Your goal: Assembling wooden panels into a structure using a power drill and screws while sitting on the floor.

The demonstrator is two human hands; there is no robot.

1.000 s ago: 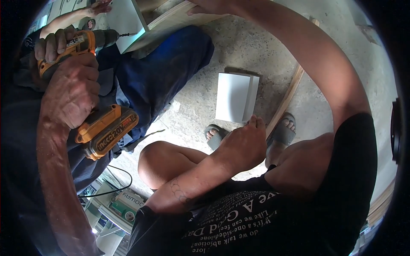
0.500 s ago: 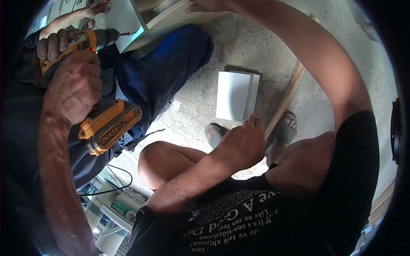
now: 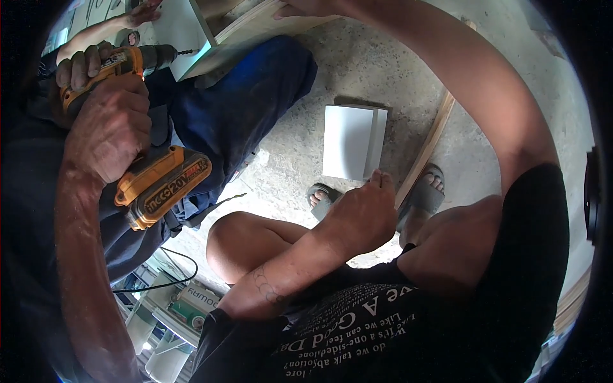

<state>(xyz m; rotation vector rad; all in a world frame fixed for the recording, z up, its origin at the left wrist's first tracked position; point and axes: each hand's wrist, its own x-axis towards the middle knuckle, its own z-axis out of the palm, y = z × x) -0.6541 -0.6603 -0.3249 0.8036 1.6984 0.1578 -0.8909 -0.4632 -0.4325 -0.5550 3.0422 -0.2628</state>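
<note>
My left hand point(image 3: 364, 214) hangs over my lap with its fingers curled in. Whatever it may hold is hidden. Stretched up to the top edge, my right hand point(image 3: 306, 6) has its fingers over the edge of a pale wooden board point(image 3: 268, 27), partly out of the picture. A co-worker at my left grips an orange and black cordless drill point(image 3: 137, 60) with one hand point(image 3: 108, 127) on its handle and another over its body. The drill's bit points at a white panel point(image 3: 182, 35) joined to the board. Another person's hand point(image 3: 143, 13) rests on that panel.
White rectangular pieces point(image 3: 348, 143), seemingly stacked, lie on the concrete floor between us. A long wooden strip point(image 3: 428, 143) runs beside my sandalled foot point(image 3: 426, 195). The co-worker's blue-trousered leg point(image 3: 255, 89) reaches under the panel. A black cable point(image 3: 191, 274) and a boxed item point(image 3: 191, 306) are at lower left.
</note>
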